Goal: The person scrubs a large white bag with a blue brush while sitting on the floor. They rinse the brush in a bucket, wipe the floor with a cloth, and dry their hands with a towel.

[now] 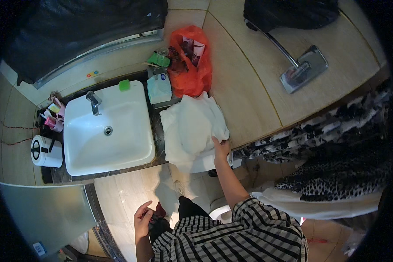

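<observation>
A white cloth [196, 121], bunched in the middle, lies at the counter's right end beside the washbasin. At its lower right corner is my right hand [221, 150], with thumb and fingers closed on the cloth's edge. My left hand [142, 219] hangs low in front of the counter, its index finger stretched out and its thumb bent. Right beside it is a dark, partly red thing [159, 213]; whether the hand holds this is not clear.
Left of the cloth sits a white washbasin [109, 140] with a chrome tap [93, 102]. Behind the cloth are a red plastic bag [195, 77] and a tissue pack [159, 88]. A white canister [46, 151] stands far left. Below is a frosted glass panel [49, 213].
</observation>
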### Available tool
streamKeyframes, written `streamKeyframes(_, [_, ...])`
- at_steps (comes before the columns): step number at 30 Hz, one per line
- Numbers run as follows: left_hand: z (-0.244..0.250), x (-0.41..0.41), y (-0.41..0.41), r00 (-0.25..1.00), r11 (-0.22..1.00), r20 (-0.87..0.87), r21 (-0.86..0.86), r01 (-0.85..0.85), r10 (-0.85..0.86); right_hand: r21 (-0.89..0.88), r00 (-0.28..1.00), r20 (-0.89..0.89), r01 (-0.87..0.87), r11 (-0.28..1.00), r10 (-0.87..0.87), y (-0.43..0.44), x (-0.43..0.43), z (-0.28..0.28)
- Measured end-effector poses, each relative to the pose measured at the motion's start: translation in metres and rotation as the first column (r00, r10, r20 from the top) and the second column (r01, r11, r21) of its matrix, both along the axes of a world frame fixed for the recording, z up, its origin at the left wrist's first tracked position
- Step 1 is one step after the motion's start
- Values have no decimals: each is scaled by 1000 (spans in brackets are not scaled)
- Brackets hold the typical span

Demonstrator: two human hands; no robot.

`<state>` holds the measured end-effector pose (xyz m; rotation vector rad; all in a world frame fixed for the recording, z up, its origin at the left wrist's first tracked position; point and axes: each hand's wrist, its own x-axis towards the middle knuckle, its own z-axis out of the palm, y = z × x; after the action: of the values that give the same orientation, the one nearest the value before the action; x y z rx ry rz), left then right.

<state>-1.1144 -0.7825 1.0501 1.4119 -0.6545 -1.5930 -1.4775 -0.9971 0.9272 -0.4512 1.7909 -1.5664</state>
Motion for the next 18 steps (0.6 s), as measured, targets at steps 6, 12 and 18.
streamKeyframes(6, [14, -4, 10, 981, 972, 56, 137, -192, 186, -91, 943, -329, 24, 996, -53, -16, 15, 12])
streamKeyframes(12, [16, 7, 39, 957, 954, 140, 126, -273, 255, -49, 802, -594, -123, 991, 70, 12, 13, 38])
streamKeyframes(18, [7, 16, 70, 936, 928, 120, 143, -345, 330, -209, 744, -638, -416, 885, 199, 22, 46, 119])
